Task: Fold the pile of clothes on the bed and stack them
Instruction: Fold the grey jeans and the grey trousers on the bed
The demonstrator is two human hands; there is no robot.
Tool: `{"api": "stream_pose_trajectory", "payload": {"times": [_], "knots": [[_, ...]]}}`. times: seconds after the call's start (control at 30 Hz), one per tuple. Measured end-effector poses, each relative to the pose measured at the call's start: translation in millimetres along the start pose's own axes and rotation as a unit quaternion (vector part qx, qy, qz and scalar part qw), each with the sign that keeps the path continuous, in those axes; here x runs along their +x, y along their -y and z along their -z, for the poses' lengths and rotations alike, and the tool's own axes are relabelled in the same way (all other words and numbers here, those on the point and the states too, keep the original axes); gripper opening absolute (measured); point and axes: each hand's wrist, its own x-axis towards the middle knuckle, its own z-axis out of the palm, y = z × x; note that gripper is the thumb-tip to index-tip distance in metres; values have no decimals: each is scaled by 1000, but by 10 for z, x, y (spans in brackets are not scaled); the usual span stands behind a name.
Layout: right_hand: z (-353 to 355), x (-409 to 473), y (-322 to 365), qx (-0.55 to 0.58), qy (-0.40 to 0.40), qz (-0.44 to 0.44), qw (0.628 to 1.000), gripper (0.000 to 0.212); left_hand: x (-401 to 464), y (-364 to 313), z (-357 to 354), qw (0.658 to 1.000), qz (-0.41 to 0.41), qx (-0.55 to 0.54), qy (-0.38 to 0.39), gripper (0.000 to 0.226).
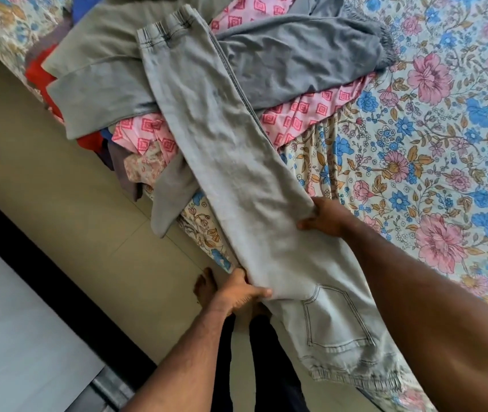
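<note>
Hands (281,257) at jeans (236,162) edges

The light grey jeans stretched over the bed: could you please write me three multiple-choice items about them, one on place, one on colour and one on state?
1. Where does the cuffed end of the light grey denim jeans lie?
A. on the pile of unfolded clothes
B. on the floor
C. under a pillow

2. What colour is the patterned garment beneath the jeans?
A. green
B. pink with red diamonds
C. black

3. How are the jeans held?
A. by neither hand
B. by the right hand only
C. by both hands, one at each edge

Answers: 1 A, the cuffs rest atop the pile; 2 B, pink cloth shows on both sides of the leg; 3 C, the left hand pinches the near edge and the right hand grips the far edge over the floral bedsheet.
</note>
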Motion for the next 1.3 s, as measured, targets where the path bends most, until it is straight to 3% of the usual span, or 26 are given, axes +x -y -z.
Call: {"api": "stream_pose_trajectory", "payload": {"times": [0.1,0.13,0.2,0.27,0.4,0.5,0.63,0.8,0.93,1.07,1.3], "knots": [[-22,3,-10,-18,-34,-3,999,80,11,76,4,990,-8,102,-101,26],[-30,-5,-25,-30,-41,-4,999,83,-11,105,13,983,-5,131,-126,25],[-48,-41,-42,-45,-59,-1,997,87,-11,197,64,971,17,166,-171,44],[-20,-113,-25,-53,-88,13,995,92,-51,155,121,961,30,152,-228,42],[113,-78,195,-39,-110,48,992,91,-67,-407,396,949,-54,-11,-310,23],[275,79,528,-50,-116,76,989,92,1,-1052,675,926,-128,-6,-356,19],[561,354,1095,-30,-155,125,979,76,150,-1798,1193,892,-190,19,-409,22],[1107,849,1872,4,-217,170,961,54,337,-2592,1920,876,-228,28,-424,49],[1530,1215,2511,15,-234,171,957,50,399,-3120,2442,865,-237,4,-442,41],[1805,1527,3072,60,-240,181,952,50,429,-3491,2786,853,-237,63,-462,31],[1957,1836,3502,118,-245,90,958,50,688,-3854,3112,875,-209,51,-435,30]]}}
